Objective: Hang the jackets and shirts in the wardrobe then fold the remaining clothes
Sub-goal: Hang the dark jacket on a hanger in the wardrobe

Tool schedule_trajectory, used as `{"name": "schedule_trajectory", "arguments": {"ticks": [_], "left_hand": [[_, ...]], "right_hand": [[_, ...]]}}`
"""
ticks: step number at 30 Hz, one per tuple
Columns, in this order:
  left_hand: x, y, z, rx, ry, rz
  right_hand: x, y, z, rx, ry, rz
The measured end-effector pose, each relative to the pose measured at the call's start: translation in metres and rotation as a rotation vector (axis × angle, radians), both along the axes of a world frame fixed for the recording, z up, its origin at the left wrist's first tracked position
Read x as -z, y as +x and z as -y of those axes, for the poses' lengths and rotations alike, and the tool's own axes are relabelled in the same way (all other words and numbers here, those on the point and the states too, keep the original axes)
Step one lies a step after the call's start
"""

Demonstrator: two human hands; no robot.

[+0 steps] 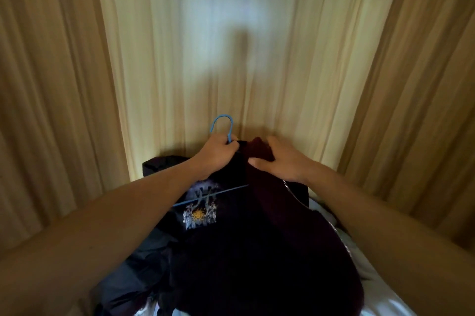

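The blue hanger [221, 125] sits just below the centre of the frame. Its hook rises above the left hand [217, 156], and its neck passes between that hand's curled fingers. One thin blue arm of the hanger runs down and to the left across a black garment with a pale crest print [199, 212]. The dark maroon jacket [272, 233] fills the lower middle, and its collar lies under the right hand [281, 158], just right of the hanger's neck.

The hanger's other arm is hidden under the jacket, and the dark folds blur together, so it is hard to tell where one garment ends. A silver zipper [295, 193] shows along the jacket's right edge.

The left fingers are clamped tight round the hanger's neck. The right fingers bend over the collar, with the thumb pressed against the cloth, gripping it. Wooden wardrobe panels [231, 32] fill the upper frame, and white bedding [385, 292] shows at the lower right.
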State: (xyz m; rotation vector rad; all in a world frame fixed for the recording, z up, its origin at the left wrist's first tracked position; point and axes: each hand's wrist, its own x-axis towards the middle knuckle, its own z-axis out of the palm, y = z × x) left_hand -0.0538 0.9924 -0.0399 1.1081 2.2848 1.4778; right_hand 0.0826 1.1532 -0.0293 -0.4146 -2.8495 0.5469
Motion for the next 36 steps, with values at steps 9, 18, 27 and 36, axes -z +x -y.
{"name": "schedule_trajectory", "arguments": {"ticks": [9, 18, 27, 36], "left_hand": [[0.023, -0.009, 0.022, 0.239, 0.05, 0.008], [0.073, -0.145, 0.062, -0.05, -0.696, -0.407], [0.083, -0.168, 0.066, -0.381, -0.912, -0.666], [-0.006, -0.121, 0.068, -0.217, -0.455, -0.449]], "right_hand": [[0.045, -0.023, -0.012, -0.065, 0.136, -0.008], [0.054, -0.013, -0.029, 0.021, 0.199, -0.11], [0.057, -0.013, -0.029, 0.169, 0.306, -0.08], [0.009, -0.029, 0.027, 0.339, 0.523, -0.223]]}}
